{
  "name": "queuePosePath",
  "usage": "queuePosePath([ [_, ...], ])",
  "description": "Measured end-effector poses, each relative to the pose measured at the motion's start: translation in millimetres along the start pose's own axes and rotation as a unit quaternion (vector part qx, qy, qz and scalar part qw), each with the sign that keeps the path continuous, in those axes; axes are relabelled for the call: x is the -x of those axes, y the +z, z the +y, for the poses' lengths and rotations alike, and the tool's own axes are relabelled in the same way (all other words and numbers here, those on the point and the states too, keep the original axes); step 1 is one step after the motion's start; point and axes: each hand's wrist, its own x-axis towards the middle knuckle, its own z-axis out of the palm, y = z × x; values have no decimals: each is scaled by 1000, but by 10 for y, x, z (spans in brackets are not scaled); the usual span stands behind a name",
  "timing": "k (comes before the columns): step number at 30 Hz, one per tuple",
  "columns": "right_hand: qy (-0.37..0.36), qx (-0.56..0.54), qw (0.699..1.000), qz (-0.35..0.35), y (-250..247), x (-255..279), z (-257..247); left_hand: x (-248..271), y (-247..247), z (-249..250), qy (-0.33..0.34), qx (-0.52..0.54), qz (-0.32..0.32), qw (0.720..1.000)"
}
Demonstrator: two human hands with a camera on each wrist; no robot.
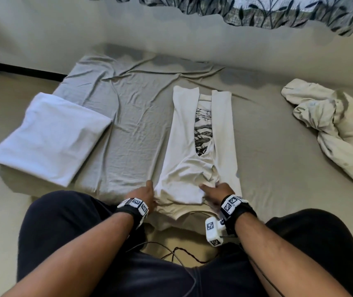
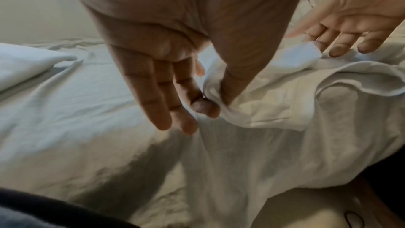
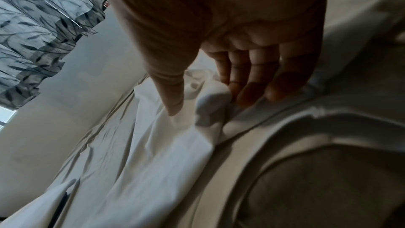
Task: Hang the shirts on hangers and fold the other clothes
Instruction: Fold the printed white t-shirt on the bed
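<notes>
A white T-shirt (image 1: 182, 168) with a black print lies lengthwise on the grey sheet (image 1: 128, 108), both long sides folded in over the middle. Both hands are at its near end. My left hand (image 1: 150, 189) is at the near left corner. In the left wrist view its thumb and forefinger pinch that corner of the T-shirt (image 2: 274, 107), with the other fingers (image 2: 162, 119) straight. My right hand (image 1: 214, 189) is at the near right part. In the right wrist view a small fold of the T-shirt (image 3: 153, 145) bulges between its thumb and fingers (image 3: 247, 93).
A folded white cloth (image 1: 49, 138) lies on the left of the sheet. A crumpled cream garment (image 1: 329, 121) is heaped at the right. A leaf-print curtain (image 1: 257, 11) hangs along the back wall. Cables (image 1: 177, 254) trail between my knees in dark trousers.
</notes>
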Motion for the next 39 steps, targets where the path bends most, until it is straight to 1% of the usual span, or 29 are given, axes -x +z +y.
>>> queuePosePath([
  [3,-3,59,998,-7,20,26,48,69,-83,23,-23,2,5,1000],
  [5,0,78,997,-6,-5,39,49,113,-119,31,-48,9,4,999],
  [8,4,91,996,-1,-112,83,41,203,-111,35,-94,-7,-33,995],
  [10,-4,116,993,-7,-180,102,40,255,-68,49,-100,-36,-60,993],
  [14,0,144,990,9,-262,96,157,349,24,164,-99,-94,-73,988],
  [16,9,145,989,13,-280,79,259,379,41,214,-101,-110,-68,986],
  [20,2,127,992,20,-301,122,440,412,8,257,-99,-121,-67,985],
  [23,-13,83,994,69,-390,193,544,387,54,244,-104,-100,-70,987],
  [25,-10,63,994,94,-497,211,585,393,99,252,-112,-86,-73,987],
  [28,32,48,991,119,-628,186,691,422,127,280,-102,-113,-65,986],
  [30,67,25,991,111,-691,213,771,393,101,260,-111,-90,-43,989],
  [31,80,6,992,97,-713,250,805,347,104,229,-123,-57,-33,990],
  [32,89,-11,993,81,-726,288,834,303,97,204,-141,-15,-20,990],
  [34,104,-47,992,56,-728,342,897,197,129,144,-185,83,-12,979],
  [35,112,-62,990,53,-705,337,937,162,135,126,-206,117,-18,971],
  [36,118,-71,989,52,-694,355,957,122,153,99,-220,129,-36,966],
  [37,122,-83,988,49,-662,376,974,107,159,96,-221,144,-60,963],
  [39,127,-113,985,42,-610,360,1017,47,219,71,-202,157,-96,962],
])
